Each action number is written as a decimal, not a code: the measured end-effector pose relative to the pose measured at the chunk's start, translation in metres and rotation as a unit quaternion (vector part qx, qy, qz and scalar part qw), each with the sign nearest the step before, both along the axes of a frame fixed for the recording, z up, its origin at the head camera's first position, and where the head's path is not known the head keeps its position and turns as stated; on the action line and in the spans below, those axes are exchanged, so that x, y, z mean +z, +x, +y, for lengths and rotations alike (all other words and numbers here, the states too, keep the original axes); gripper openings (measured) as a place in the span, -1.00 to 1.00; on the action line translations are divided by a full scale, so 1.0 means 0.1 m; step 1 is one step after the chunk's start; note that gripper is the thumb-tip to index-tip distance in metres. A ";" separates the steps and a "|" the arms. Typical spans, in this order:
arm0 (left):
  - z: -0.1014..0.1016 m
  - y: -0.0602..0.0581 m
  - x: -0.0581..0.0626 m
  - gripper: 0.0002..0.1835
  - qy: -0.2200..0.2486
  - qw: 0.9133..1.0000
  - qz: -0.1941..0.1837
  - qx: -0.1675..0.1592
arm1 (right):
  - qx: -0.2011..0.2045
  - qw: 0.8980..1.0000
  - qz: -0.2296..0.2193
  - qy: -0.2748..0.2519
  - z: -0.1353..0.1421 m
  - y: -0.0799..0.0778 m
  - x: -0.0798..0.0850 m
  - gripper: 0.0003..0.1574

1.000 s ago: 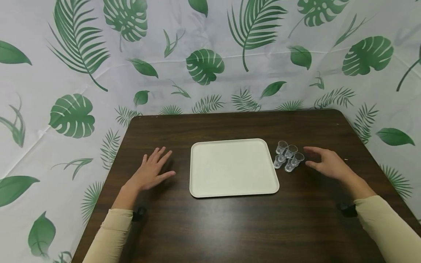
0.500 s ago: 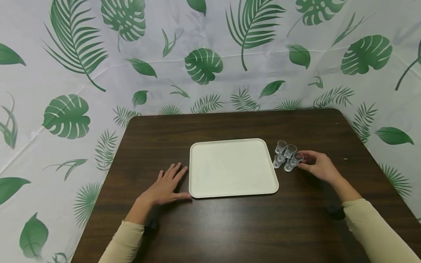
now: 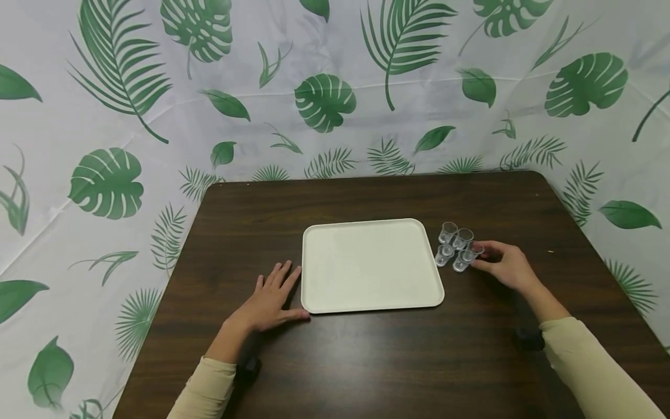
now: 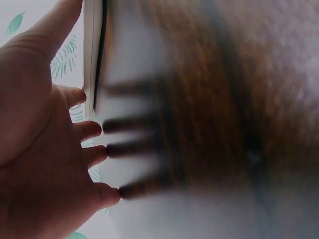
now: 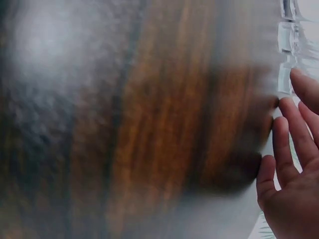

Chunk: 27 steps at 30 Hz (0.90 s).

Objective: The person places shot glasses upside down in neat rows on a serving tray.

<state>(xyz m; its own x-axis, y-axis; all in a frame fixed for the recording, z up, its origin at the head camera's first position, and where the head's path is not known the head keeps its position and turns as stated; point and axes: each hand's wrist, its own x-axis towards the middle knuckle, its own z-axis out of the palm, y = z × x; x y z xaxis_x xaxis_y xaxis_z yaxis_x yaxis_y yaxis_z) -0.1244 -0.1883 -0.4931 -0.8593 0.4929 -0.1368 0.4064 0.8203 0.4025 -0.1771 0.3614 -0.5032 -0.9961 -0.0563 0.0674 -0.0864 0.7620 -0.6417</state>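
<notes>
A cream rectangular tray (image 3: 372, 267) lies on the dark wooden table. My left hand (image 3: 269, 302) rests at its left side with fingers spread, the fingertips by the tray's edge and the thumb by the near left corner. In the left wrist view, this hand (image 4: 45, 134) shows its palm beside the tray rim (image 4: 91, 59). Several small clear shot glasses (image 3: 448, 233) cluster right of the tray. My right hand (image 3: 508, 267) pinches the rightmost shot glass (image 3: 476, 251) between thumb and fingers. In the right wrist view, the thumb overlaps a glass (image 5: 284, 77) at the row's end.
The dark table (image 3: 345, 366) extends on all sides of the tray and glasses. A white cloth with green leaves (image 3: 324, 52) hangs behind the far edge and along the sides. Both forearms reach in from the near corners.
My left hand has moved right and nearer to the tray's left edge. The right hand has moved left to the shot glasses and closed around the rightmost one. Tray and glasses appear unmoved.
</notes>
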 end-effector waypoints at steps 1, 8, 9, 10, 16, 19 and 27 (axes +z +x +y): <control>0.00 0.00 0.00 0.14 0.000 1.000 0.001 0.001 | -0.002 1.000 0.001 -0.004 -0.01 0.00 0.00 -0.46; 0.04 0.01 0.00 0.12 -0.014 1.000 0.006 0.013 | -0.016 1.000 0.007 -0.020 -0.04 0.01 -0.03 -0.47; 0.05 0.02 0.00 0.12 -0.013 1.000 0.006 0.014 | -0.017 1.000 0.007 -0.022 -0.05 0.01 -0.03 -0.46; 0.05 0.02 0.01 0.12 -0.015 1.000 0.006 0.015 | -0.016 1.000 0.007 -0.023 -0.05 0.01 -0.03 -0.45; 0.08 0.03 0.03 0.09 -0.019 1.000 0.004 0.017 | -0.019 0.999 0.017 -0.025 -0.06 0.04 -0.06 -0.48; 0.09 0.02 0.03 0.09 -0.020 1.000 -0.004 0.020 | -0.011 0.999 0.030 -0.025 -0.06 0.05 -0.07 -0.53; 0.07 -0.01 0.04 0.09 -0.014 0.999 -0.018 0.022 | -0.002 0.998 0.050 -0.022 -0.05 0.04 -0.09 -0.61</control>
